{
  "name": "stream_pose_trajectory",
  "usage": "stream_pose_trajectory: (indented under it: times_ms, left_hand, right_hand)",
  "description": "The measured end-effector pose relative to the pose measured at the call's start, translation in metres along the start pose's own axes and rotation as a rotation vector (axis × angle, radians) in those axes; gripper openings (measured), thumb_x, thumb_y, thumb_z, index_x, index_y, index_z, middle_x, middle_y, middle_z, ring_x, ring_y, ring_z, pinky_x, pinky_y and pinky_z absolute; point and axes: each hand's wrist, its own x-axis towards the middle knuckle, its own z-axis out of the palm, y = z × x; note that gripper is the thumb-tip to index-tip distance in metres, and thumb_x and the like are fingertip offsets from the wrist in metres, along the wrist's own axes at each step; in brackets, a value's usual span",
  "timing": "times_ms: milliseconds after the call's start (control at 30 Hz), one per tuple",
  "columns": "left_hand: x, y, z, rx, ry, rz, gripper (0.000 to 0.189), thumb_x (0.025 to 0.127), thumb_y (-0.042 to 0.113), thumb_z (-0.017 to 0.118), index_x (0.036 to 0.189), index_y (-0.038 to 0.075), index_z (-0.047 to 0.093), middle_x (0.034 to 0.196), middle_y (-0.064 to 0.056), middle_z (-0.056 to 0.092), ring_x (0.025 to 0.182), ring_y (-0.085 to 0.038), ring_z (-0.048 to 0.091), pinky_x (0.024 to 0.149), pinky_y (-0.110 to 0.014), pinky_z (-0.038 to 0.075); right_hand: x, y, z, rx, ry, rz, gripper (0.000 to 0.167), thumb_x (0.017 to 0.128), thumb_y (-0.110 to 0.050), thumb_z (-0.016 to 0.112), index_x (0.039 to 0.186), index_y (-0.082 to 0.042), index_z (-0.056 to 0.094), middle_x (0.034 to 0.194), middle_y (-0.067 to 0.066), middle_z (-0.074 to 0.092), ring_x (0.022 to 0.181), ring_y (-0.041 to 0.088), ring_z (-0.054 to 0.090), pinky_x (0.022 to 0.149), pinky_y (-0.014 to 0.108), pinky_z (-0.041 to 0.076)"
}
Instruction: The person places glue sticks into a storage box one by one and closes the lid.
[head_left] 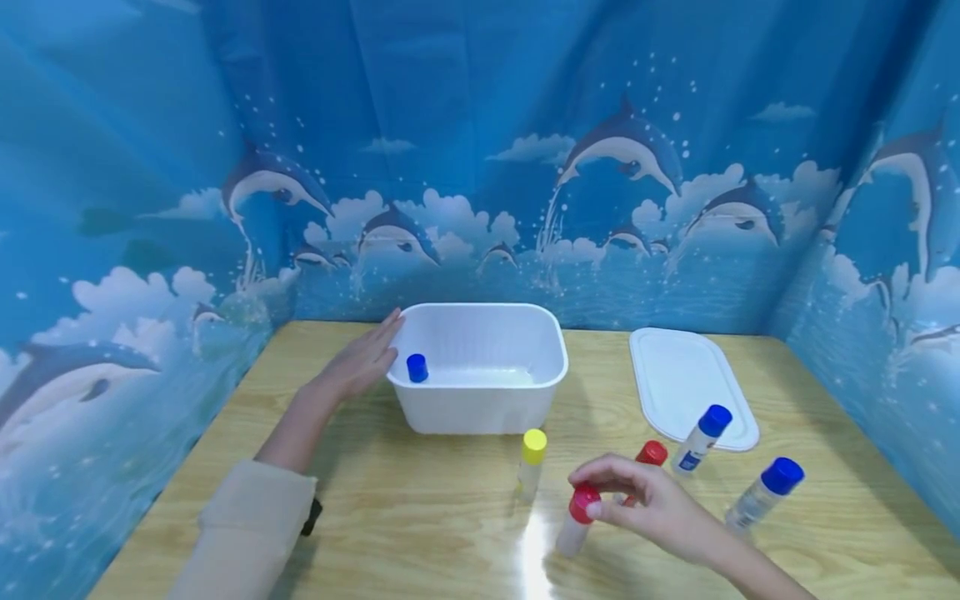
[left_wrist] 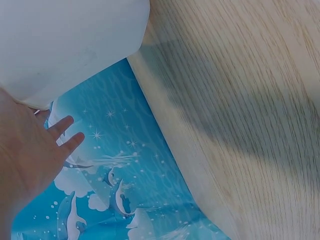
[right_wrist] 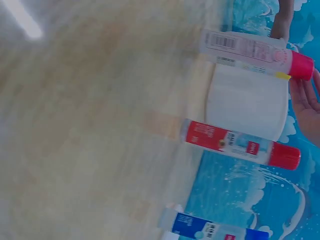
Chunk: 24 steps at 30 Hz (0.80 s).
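My left hand (head_left: 363,358) rests with straight fingers against the left rim of a white plastic bin (head_left: 474,408). Inside the bin at its left stands a blue-capped glue stick (head_left: 417,368), mostly hidden by the bin's front wall. My right hand (head_left: 652,504) pinches the red cap of a clear glue stick (head_left: 573,533) between thumb and fingers. That stick is upright; the right wrist view shows its barcode label. Partly behind this hand is another red-capped glue stick (right_wrist: 225,142). A yellow-capped glue stick (head_left: 532,462) stands to the left.
Two blue-capped glue sticks stand at the right, one nearer (head_left: 765,496) and one farther (head_left: 701,439). A white lid (head_left: 690,379) lies flat on the wooden table (head_left: 420,517), right of the bin. A blue dolphin-print curtain (head_left: 465,167) surrounds the table's back and sides.
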Motion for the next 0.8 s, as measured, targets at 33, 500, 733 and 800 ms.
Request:
stream_pose_trajectory:
  times_ms: [33,500,733,800]
  left_hand:
    - [0.0,0.0,0.0,0.001,0.003,0.003,0.057,0.099,0.032,0.028,0.149,0.021,0.002,0.153,0.002,-0.005,0.138,-0.025,0.002,0.107,-0.051,0.01]
    - [0.0,0.001,-0.002,-0.015,0.003,0.013,0.058,0.099,0.033,0.029,0.149,0.019,0.003,0.153,-0.001,-0.003,0.138,-0.026,0.002,0.107,-0.052,0.011]
    - [-0.001,-0.002,0.002,-0.002,0.013,0.028,0.058,0.099,0.034,0.028,0.149,0.018,0.004,0.153,-0.003,0.0,0.138,-0.026,0.003,0.107,-0.051,0.012]
    - [-0.001,-0.002,0.002,-0.004,0.019,0.031,0.057,0.099,0.034,0.028,0.149,0.017,0.005,0.153,-0.003,0.0,0.138,-0.026,0.004,0.107,-0.051,0.012]
  right_hand:
    - [0.0,0.003,0.001,0.014,0.001,0.012,0.031,0.09,-0.013,0.059,0.119,-0.003,0.056,0.112,0.009,0.06,0.102,0.017,0.057,0.083,0.03,0.048]
    - [-0.002,0.021,0.009,-0.002,0.03,-0.033,0.033,0.088,-0.013,0.061,0.119,-0.005,0.056,0.112,0.007,0.06,0.101,0.018,0.058,0.086,0.029,0.048]
    - [-0.003,0.019,0.012,0.051,0.031,0.012,0.034,0.089,-0.013,0.06,0.12,-0.001,0.054,0.115,0.016,0.058,0.101,0.018,0.058,0.085,0.026,0.048]
    - [-0.003,0.018,0.012,0.08,0.036,0.039,0.034,0.09,-0.014,0.06,0.12,0.0,0.053,0.115,0.02,0.056,0.101,0.019,0.058,0.084,0.026,0.048]
